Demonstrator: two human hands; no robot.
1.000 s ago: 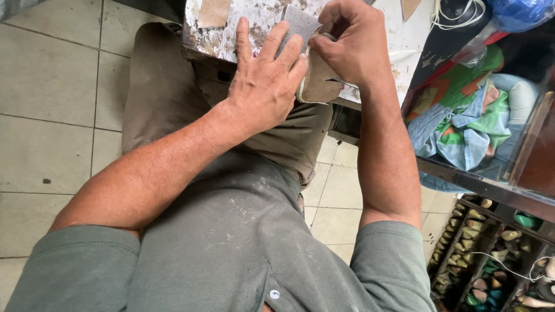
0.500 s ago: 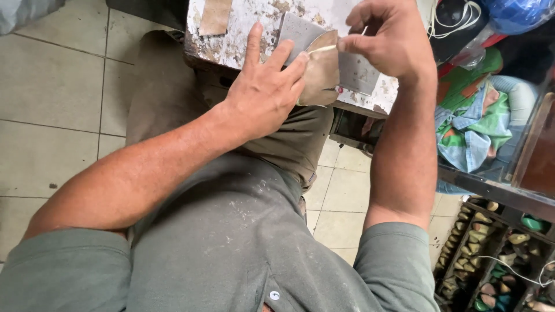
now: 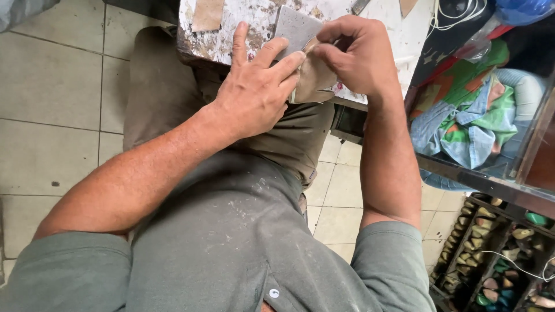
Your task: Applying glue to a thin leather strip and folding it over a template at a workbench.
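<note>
Head view, looking down at a seated person working at a worn, mottled surface (image 3: 231, 34). Landmark: tan leather piece (image 3: 315, 78), lying over the surface's near edge, partly overhanging toward the lap.

Left hand (image 3: 254, 95) lies flat with fingers spread, just left of the leather, fingertips pressing a grey rectangular sheet (image 3: 292, 26) and the leather's edge; it grips nothing, only pins. Right hand (image 3: 355, 55) is closed in a pinch on the leather's upper right edge; whether it also holds a small tool I cannot tell, the fingers hide it.

Another tan patch (image 3: 207, 13) lies well left of the leather on the surface. Colourful cloth heap (image 3: 468, 115) is well right, below the surface. Tiled floor (image 3: 52, 86) is to the left.

Risk, as a judgement: the leather overhangs the edge, so if left-hand pressure eases it could slide off toward the lap; if the right hand does hide a blade, the left fingertips sit close to its path.

Versus half a second ago: the right hand has come down and left, closer onto the leather; the left hand stays pinning; the view has tilted slightly, showing more of the surface.
</note>
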